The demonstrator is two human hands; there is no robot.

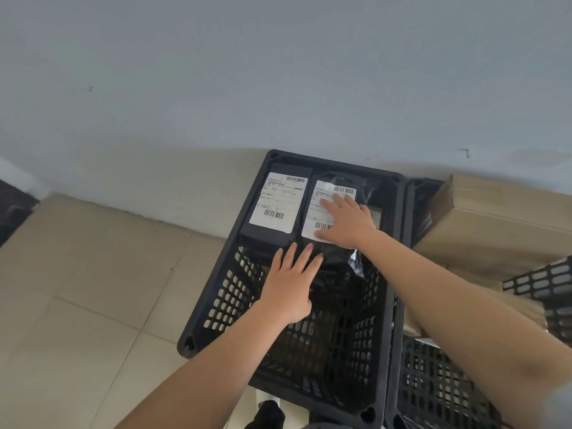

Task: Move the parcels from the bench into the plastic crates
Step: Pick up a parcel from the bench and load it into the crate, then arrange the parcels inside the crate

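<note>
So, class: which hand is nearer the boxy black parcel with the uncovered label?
Left. The left hand lies just below the boxy parcel; the right hand rests on the neighbouring bagged parcel.

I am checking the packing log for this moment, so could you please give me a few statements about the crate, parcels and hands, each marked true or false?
1. Two black parcels with white labels lie side by side at the far end of the black plastic lattice crate. True.
2. The right hand rests flat on the white label of the black plastic-bag parcel. True.
3. The left hand grips the black box-shaped parcel. False: its fingers are straight, at the near edge of the bag parcel.
4. The brown cardboard boxes lie left of the crate. False: they are on its right.
5. The crate stands on a bench. False: it stands on the beige tiled floor.
</note>
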